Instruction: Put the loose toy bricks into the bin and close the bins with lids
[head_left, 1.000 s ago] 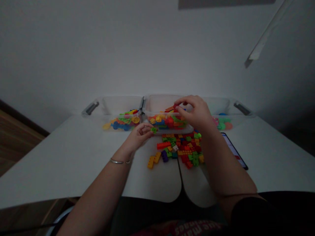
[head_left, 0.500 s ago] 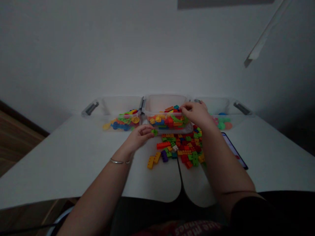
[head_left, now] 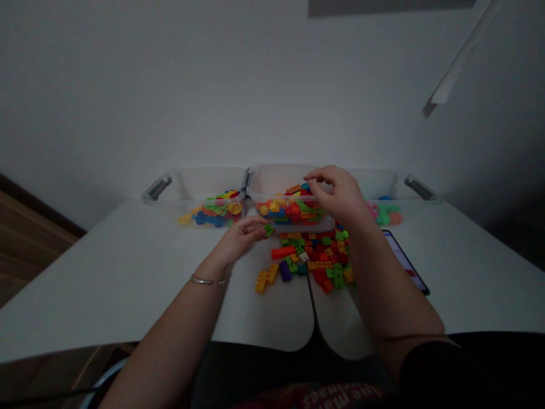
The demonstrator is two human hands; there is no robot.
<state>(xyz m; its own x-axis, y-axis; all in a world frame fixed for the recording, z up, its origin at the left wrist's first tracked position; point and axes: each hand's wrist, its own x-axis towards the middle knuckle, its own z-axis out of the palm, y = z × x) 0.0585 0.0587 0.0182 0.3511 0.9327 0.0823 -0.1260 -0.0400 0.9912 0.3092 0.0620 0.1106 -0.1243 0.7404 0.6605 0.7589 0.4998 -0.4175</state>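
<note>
Left hand: low, just short of the middle bin's near side (head_left: 236,237); wrist fairly straight, forearm slanting in from the bench's near edge (head_left: 119,278).
Left fingers: pinching a small green brick (head_left: 268,229) between thumb and fingertips, near the bin's front left corner.
Right hand: raised over the right part of the middle bin (head_left: 272,177), wrist bent, palm downward (head_left: 338,196).
Right fingers: curled, thumb near index; cannot tell whether they grip anything.
Brick pile: spread from the bin toward the bench's near edge (head_left: 326,264).
Phone: right of the right forearm (head_left: 407,263).
</note>
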